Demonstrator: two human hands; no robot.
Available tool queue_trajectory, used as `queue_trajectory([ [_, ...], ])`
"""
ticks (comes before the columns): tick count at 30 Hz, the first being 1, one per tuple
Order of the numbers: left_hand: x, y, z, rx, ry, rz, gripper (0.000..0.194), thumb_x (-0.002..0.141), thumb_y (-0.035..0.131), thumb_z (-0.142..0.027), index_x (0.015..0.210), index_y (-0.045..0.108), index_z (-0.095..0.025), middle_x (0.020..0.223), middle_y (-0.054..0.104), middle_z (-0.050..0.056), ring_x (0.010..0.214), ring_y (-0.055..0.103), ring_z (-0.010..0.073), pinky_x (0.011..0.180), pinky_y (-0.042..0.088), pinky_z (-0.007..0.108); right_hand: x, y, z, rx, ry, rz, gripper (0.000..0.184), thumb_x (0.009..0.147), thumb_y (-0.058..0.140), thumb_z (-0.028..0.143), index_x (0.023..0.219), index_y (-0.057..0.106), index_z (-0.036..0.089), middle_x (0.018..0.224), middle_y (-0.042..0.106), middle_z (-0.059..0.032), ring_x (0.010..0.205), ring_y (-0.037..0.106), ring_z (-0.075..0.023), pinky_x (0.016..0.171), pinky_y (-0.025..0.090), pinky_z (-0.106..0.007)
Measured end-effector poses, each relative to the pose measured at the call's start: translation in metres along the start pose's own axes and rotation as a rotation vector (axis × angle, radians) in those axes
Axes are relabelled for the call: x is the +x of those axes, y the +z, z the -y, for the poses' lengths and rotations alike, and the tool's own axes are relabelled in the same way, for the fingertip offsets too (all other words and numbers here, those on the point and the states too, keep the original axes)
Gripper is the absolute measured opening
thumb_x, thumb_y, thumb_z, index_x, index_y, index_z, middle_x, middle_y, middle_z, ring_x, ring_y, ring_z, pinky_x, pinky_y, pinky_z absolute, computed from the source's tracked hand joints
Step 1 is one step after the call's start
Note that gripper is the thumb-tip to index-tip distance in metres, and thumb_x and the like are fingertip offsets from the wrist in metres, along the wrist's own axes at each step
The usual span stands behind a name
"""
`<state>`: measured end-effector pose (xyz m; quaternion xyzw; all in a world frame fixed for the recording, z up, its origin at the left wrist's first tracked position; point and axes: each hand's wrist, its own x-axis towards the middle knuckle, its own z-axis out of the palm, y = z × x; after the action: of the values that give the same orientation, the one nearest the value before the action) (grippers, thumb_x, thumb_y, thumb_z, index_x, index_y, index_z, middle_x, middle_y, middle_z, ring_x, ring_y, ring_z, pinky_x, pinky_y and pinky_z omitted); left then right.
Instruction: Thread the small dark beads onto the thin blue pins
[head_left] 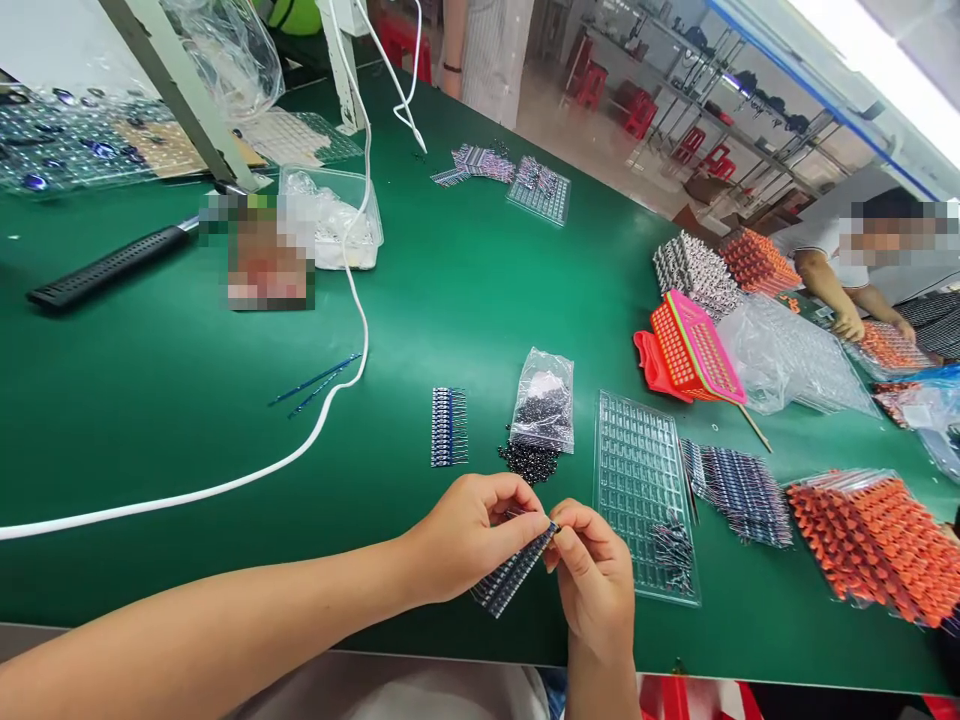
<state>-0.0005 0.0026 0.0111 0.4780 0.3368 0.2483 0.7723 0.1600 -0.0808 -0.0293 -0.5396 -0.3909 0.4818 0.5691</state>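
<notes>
My left hand (469, 535) is closed around a long strip of small blue-grey parts (510, 578), which slants down and left below my fingers. At the strip's upper end my right hand (592, 570) pinches its fingertips together; what they pinch is too small to name. Just beyond my hands lies a heap of tiny black beads (529, 462), spilled from a clear plastic bag (544, 400). Left of the bag rests another blue strip (448, 427). A clear compartment tray (641, 490) with a few dark parts in its near corner sits right of my right hand.
A white cable (330, 400) curves over the green table (150, 400). A black-handled tool (112, 265) and a clear tub (330, 215) lie far left. A pink basket (694, 350), orange part bundles (874, 540) and blue strips (739, 490) crowd the right side. Another person (862, 270) works at far right.
</notes>
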Motion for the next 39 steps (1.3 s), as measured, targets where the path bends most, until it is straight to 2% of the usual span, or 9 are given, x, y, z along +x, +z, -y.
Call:
queue_trajectory([
  [11,0.0008,-0.0010,0.0004,0.146,0.069,-0.013,0.014,0.080,0.062,-0.026,0.071,0.062,-0.016,0.065,0.065,-0.001,0.062,0.059,0.0124,0.060,0.046,0.023,-0.0015,-0.0001,-0.0019,-0.055,-0.006,-0.043,0.015,0.087,0.069,0.033,0.083,0.067,0.019,0.075,0.056,0.0007,0.061,0.053,-0.0106,0.056,0.046,-0.022],
  [18,0.0005,-0.0032,-0.0011,0.170,0.069,0.027,0.013,0.080,0.062,-0.024,0.071,0.063,-0.016,0.064,0.062,-0.002,0.061,0.055,0.0112,0.058,0.044,0.022,-0.0009,-0.0016,-0.0008,-0.046,-0.007,-0.005,0.020,0.085,0.070,0.038,0.081,0.068,0.019,0.074,0.056,0.0000,0.059,0.053,-0.0108,0.053,0.046,-0.022],
  [26,0.0014,-0.0029,-0.0015,0.191,0.102,0.007,0.013,0.080,0.061,-0.023,0.069,0.063,-0.016,0.064,0.064,-0.002,0.062,0.056,0.0118,0.060,0.045,0.022,-0.0024,-0.0018,-0.0020,-0.106,-0.042,-0.028,0.015,0.087,0.068,0.033,0.083,0.068,0.019,0.075,0.056,-0.0002,0.060,0.054,-0.0112,0.054,0.046,-0.023],
  [32,0.0023,-0.0053,-0.0031,0.213,0.090,0.048,0.013,0.080,0.061,-0.023,0.070,0.063,-0.016,0.064,0.061,-0.002,0.062,0.054,0.0119,0.060,0.043,0.023,-0.0015,-0.0030,-0.0012,-0.006,-0.010,0.011,0.011,0.086,0.070,0.031,0.085,0.070,0.020,0.076,0.057,0.0004,0.060,0.055,-0.0104,0.055,0.047,-0.022],
  [39,0.0011,-0.0062,-0.0036,0.148,0.012,0.127,0.015,0.080,0.062,-0.027,0.073,0.061,-0.015,0.065,0.060,-0.001,0.061,0.052,0.0116,0.059,0.041,0.023,0.0033,-0.0006,0.0060,0.155,0.082,0.090,0.015,0.078,0.079,0.034,0.078,0.071,0.021,0.072,0.058,0.0016,0.055,0.055,-0.0091,0.047,0.046,-0.019],
])
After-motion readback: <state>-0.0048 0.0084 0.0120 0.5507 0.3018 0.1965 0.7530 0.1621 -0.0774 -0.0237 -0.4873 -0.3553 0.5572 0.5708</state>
